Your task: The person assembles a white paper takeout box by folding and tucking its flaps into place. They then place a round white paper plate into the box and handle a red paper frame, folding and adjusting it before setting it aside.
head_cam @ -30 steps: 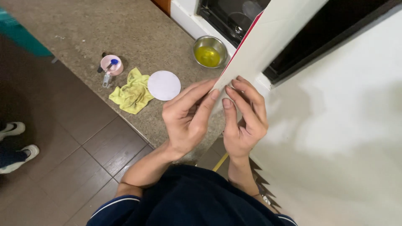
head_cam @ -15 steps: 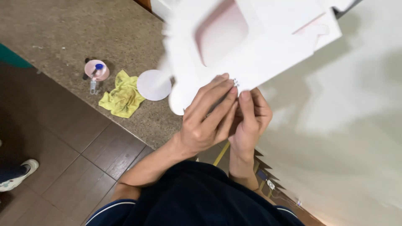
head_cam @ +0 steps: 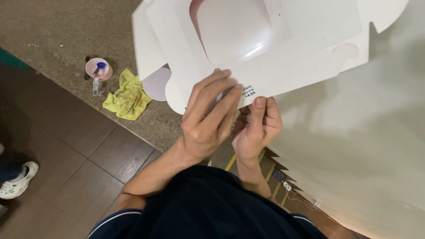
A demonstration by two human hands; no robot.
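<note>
I hold a flat, unfolded white cardboard box with a clear plastic window in front of me, its broad face turned toward me. My left hand lies over its lower edge with the fingers spread across the card. My right hand pinches the same edge from below, thumb pressed beside a small white price sticker. The two hands touch each other at the box's bottom edge.
A speckled stone counter runs below the box. On it lie a crumpled yellow cloth, a small pink dish with a blue-capped item and a white round lid, partly hidden. Dark floor tiles and someone's white shoe are at left.
The box went from edge-on to face-on and now fills the upper view, hiding the green bowl and the oven. My hands shifted along its lower edge to the sticker.
</note>
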